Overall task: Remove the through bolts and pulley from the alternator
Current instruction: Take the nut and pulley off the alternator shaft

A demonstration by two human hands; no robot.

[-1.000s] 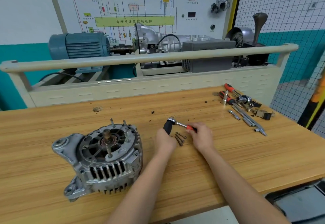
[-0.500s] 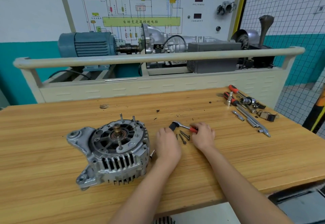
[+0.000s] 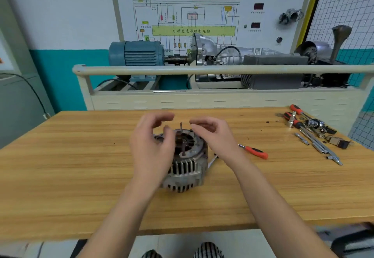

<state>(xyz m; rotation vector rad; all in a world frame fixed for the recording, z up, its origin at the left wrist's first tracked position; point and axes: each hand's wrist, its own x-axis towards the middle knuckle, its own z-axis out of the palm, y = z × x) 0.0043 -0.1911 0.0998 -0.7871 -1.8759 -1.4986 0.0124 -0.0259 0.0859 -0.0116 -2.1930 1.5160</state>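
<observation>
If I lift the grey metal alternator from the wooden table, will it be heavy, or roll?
The grey ribbed metal alternator looks like solid cast metal, so it is probably heavy for its size. Its round body could roll on the wooden table if pushed sideways. The thin upright stud is probably a poor hold.

Hands around alternator

left hand loosely curled, empty | right hand same
</observation>
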